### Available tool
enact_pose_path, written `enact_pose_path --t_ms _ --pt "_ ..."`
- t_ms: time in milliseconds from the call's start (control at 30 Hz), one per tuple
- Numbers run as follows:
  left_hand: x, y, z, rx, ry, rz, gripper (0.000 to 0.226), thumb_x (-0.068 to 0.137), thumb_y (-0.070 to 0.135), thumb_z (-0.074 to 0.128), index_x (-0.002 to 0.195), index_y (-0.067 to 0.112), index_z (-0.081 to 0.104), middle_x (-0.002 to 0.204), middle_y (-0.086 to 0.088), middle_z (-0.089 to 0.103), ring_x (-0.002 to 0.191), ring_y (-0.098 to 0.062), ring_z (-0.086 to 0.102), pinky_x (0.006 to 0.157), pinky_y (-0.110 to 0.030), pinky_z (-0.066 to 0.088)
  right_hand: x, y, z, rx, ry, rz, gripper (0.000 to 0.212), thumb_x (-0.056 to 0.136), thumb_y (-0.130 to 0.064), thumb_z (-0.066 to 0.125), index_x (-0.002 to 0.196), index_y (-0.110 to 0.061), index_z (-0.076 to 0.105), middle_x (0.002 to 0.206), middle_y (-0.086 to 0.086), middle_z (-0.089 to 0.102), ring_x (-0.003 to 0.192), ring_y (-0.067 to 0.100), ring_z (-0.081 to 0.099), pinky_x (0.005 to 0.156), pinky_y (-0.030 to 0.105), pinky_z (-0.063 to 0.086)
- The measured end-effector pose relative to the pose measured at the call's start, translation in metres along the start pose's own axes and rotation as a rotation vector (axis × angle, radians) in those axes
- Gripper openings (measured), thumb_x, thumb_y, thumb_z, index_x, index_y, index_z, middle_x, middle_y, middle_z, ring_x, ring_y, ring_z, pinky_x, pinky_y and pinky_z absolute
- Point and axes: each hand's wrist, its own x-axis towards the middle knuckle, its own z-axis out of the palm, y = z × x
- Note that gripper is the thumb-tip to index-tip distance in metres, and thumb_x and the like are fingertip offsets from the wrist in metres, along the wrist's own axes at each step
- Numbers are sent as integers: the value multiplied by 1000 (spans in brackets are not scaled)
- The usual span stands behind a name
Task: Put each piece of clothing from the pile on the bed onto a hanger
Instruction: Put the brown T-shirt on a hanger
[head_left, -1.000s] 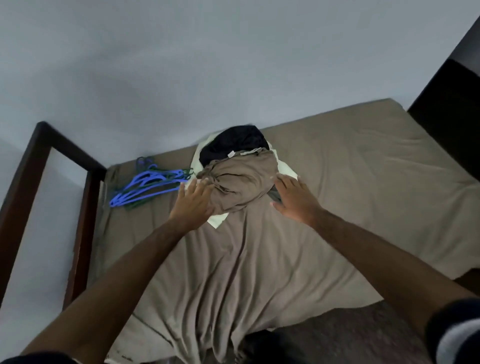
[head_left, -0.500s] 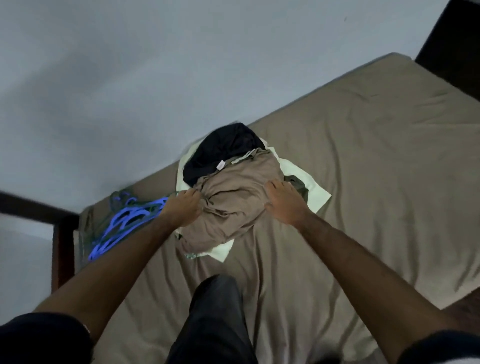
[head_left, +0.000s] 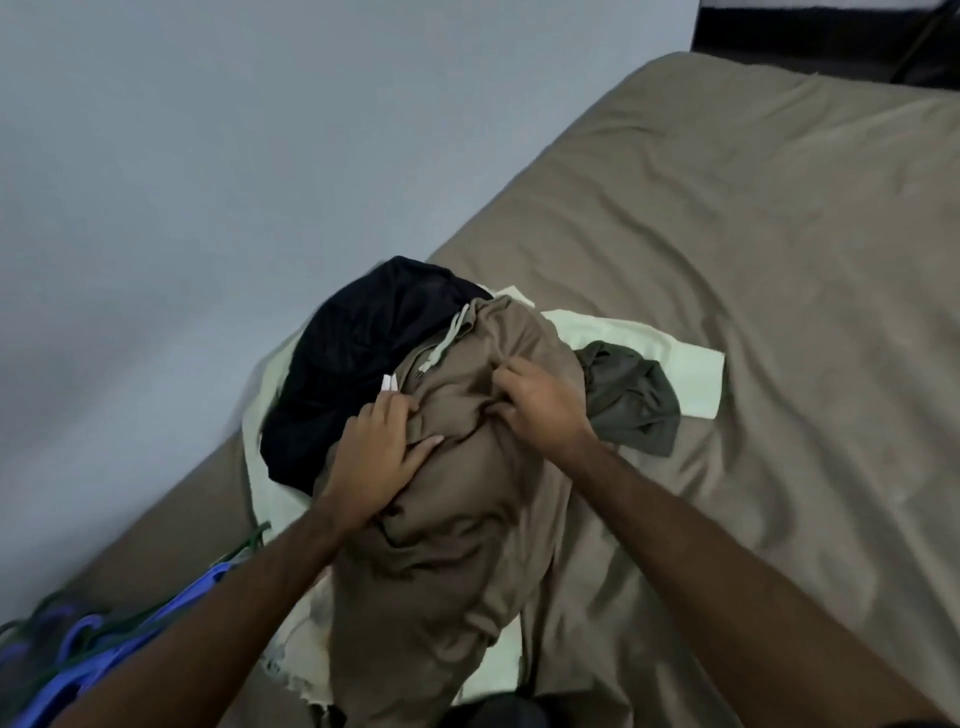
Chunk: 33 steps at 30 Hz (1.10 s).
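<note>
A pile of clothes lies on the bed: a brown garment with a pale drawstring on top, a black garment behind it, a dark olive piece at the right, and a pale green piece underneath. My left hand grips a fold of the brown garment on its left side. My right hand has its fingers curled into the brown cloth near the waistband. Blue hangers lie at the lower left, partly hidden by my left arm.
The bed is covered with a wrinkled tan sheet and stretches to the right. A grey wall runs along its far side. Dark green hangers mix with the blue ones. Dark furniture stands at the top right.
The view has moved in close over the pile. Both hands went from resting at the sides of the brown garment to bunching its cloth in their fingers.
</note>
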Motion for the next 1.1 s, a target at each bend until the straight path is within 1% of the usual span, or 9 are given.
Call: enact_pose_path --t_ms 200,333,467,567,733,833,933,1000,1100 --pt "-21 -7 1 -119 8 -14 72 88 74 42 133 18 44 129 -4 52 112 -25 55 89 -44 49 -45 -32 -41 -171 140 14 29 82 -31 74 79 -20 48 85 3 63 83 30 60 62 37 41" --pt "-33 13 -30 -39 -29 18 55 93 52 55 137 22 43 137 -4 47 125 -28 48 99 -50 40 -89 -79 -108 -246 258 49 13 82 -26 62 80 -22 50 82 7 65 77 33 62 60 37 42" --pt "-54 43 -83 7 138 215 25 96 33 47 115 23 59 116 -2 63 108 -28 58 87 -47 39 -133 -131 -192 -124 649 283 12 93 -19 61 87 -16 51 78 3 60 73 23 54 64 35 38" --pt "-57 77 -138 -273 222 270 18 95 35 38 93 24 53 87 1 65 82 -27 64 71 -40 44 -170 -156 -257 9 899 357 15 97 -19 60 92 -9 50 77 3 58 70 18 52 65 32 36" --pt "-50 160 -232 -778 321 271 9 93 12 55 99 18 59 80 4 63 76 -18 61 63 -29 38 -220 -157 -342 227 1248 472 7 103 -17 49 99 -12 45 95 6 56 87 19 52 78 31 41" --pt "-50 210 -276 -1056 392 251 12 92 9 54 94 20 60 76 6 63 73 -10 59 64 -26 42 -246 -143 -368 364 1350 469 6 102 -11 45 100 -16 46 88 -4 55 80 12 52 71 24 44" --pt "-58 245 -293 -1214 463 322 21 89 5 59 100 23 60 84 12 64 77 2 59 72 -17 46 -277 -125 -379 293 1210 478 32 85 9 39 93 -16 57 87 -6 61 80 7 57 65 17 45" --pt "-69 261 -277 -1145 363 499 32 83 3 63 102 28 57 92 15 63 85 10 59 79 -14 44 -305 -105 -376 106 902 561 40 74 15 38 80 -16 63 83 -1 69 78 12 64 64 23 50" --pt "-97 274 -212 -940 -376 728 36 86 15 76 113 30 57 106 17 65 98 9 61 88 -18 46 -349 -74 -338 -44 232 706 39 73 15 42 78 -12 70 84 12 75 78 25 70 60 24 55"
